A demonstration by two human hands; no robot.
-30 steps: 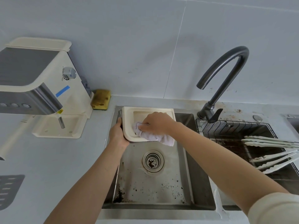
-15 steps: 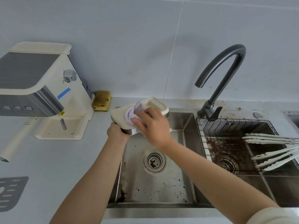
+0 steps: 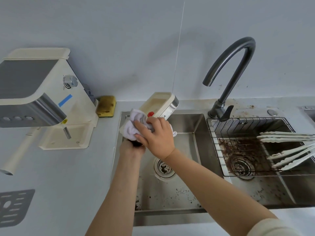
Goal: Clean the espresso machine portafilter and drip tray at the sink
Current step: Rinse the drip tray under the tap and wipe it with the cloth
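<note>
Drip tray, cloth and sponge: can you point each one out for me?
drip tray (image 3: 159, 101), head view, on its cream inner wall near the far end.
cloth (image 3: 132, 129), head view, on the bunched white folds left of the fingers.
sponge (image 3: 106, 106), head view, on its stained yellow top.

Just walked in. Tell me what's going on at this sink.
A person is wiping the cream drip tray with a pale cloth. The left hand holds the tray from below, tilted above the left basin, while the right hand presses the cloth against it. The faucet shows no running water. Coffee grounds litter the right basin, where white tongs rest on a wire rack. The espresso machine sits on the counter.
</note>
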